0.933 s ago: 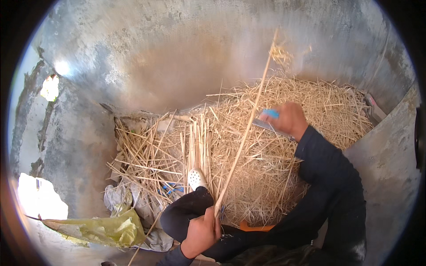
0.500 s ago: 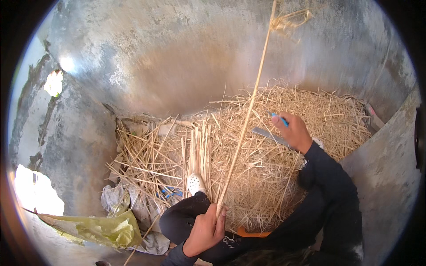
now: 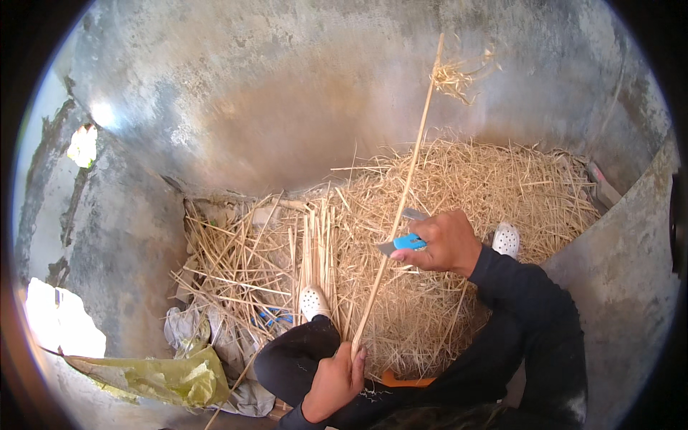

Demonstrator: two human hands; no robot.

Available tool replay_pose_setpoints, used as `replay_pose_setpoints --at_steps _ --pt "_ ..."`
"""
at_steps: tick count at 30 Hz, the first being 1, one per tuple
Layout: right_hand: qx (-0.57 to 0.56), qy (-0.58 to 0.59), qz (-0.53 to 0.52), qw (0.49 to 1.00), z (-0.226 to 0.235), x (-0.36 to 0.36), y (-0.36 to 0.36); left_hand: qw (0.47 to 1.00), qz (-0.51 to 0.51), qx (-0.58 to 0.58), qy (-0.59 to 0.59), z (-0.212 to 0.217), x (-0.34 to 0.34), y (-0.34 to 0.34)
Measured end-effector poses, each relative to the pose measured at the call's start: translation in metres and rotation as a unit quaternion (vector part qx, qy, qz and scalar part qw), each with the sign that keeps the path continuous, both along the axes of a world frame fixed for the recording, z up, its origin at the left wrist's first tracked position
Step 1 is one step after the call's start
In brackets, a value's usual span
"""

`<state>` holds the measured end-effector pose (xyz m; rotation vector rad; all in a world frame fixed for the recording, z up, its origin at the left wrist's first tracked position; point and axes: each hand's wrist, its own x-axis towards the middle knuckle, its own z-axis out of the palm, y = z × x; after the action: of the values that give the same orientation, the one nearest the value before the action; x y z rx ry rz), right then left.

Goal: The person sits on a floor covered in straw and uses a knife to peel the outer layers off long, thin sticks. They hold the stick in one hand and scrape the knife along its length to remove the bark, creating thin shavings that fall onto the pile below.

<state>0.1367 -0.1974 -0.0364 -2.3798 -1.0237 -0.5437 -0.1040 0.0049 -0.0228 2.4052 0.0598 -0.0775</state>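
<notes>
My left hand (image 3: 334, 381), low in the middle, is closed round the near end of a long pale stick (image 3: 411, 170). The stick slants up and away to the right, with curled shavings (image 3: 454, 79) hanging near its far end. My right hand (image 3: 444, 244) is closed on a blue utility knife (image 3: 409, 243). Its blade lies across the stick around mid-length; whether it cuts in cannot be told. Just beyond my right hand, a grey flat strip (image 3: 413, 214) shows partly, the rest hidden behind the hand.
Straw-like shavings (image 3: 502, 179) cover the floor ahead and right. Loose sticks (image 3: 236, 247) and a stick bundle (image 3: 317, 247) lie left, by my white shoe (image 3: 314, 302). A yellow-green sack (image 3: 179, 376) sits lower left. Concrete walls (image 3: 301, 93) enclose the space. An orange object (image 3: 405, 378) lies near me.
My right hand has moved left and nearer, bringing the utility knife onto the stick. The stick's far end sits lower in view. My left hand keeps its grip, almost unmoved.
</notes>
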Motion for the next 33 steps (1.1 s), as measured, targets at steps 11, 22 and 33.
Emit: replay_pose_setpoints --at_steps 11,22,33 --pt "-0.007 -0.012 -0.089 0.996 -0.021 0.041 -0.005 1.000 -0.001 0.026 0.002 -0.005 -0.015 0.010" --pt "0.010 0.086 -0.107 0.990 -0.013 0.057 -0.020 1.000 0.007 0.024 -0.003 -0.004 -0.023 0.008" --pt "0.011 -0.074 -0.043 0.996 -0.003 0.045 -0.004 0.999 0.013 0.031 0.005 -0.002 -0.009 0.013"
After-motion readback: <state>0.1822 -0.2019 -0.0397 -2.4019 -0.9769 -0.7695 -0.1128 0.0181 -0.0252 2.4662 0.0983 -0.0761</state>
